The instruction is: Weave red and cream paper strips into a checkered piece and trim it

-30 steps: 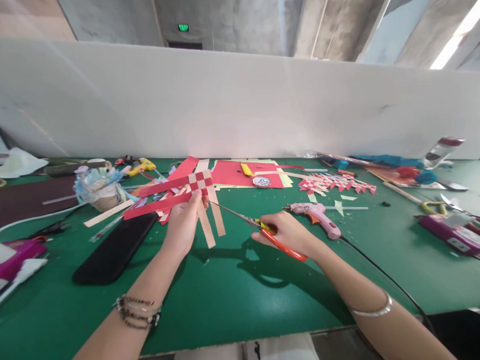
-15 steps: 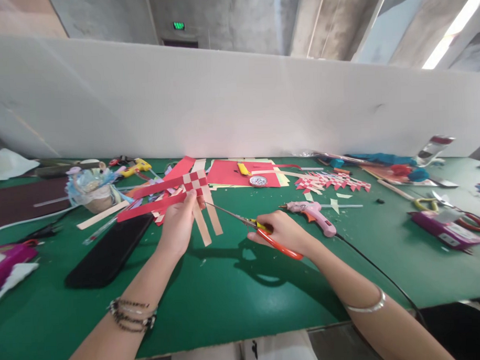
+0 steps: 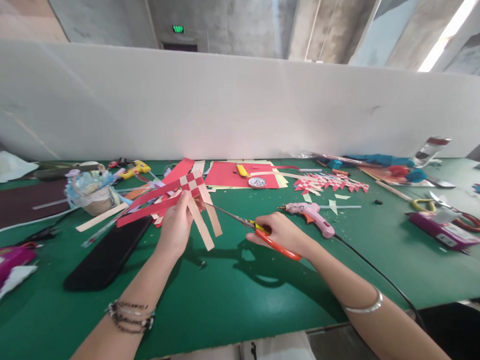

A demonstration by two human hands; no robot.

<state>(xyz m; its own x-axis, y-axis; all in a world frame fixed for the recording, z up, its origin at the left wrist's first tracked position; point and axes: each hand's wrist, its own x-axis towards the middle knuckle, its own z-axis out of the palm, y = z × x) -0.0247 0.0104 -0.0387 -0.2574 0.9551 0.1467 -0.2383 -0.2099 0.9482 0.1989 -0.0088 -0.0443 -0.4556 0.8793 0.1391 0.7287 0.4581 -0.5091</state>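
Observation:
My left hand (image 3: 175, 224) pinches a woven piece of red and cream paper strips (image 3: 191, 184) above the table. Two red tails stick out to its left, and two cream tails hang down at its right. My right hand (image 3: 279, 235) grips a pair of scissors (image 3: 278, 245) with red and yellow handles. The blades point left and their tips reach the woven piece beside the cream tails. Whether the tips lie between strips or behind them I cannot tell. Red paper strips (image 3: 180, 171) lie behind my left hand.
A pink glue gun (image 3: 310, 214) with a black cord lies right of my right hand. Woven red and cream pieces (image 3: 330, 182) rest behind it. Red paper sheets (image 3: 222, 175) carry a yellow cutter (image 3: 243, 170). A black phone-like slab (image 3: 109, 258) lies at left on the green table (image 3: 229, 317).
The woven piece has tilted slightly in my left hand, and its cream tails have swung a little lower. The scissors stay almost in place, tips still at the piece.

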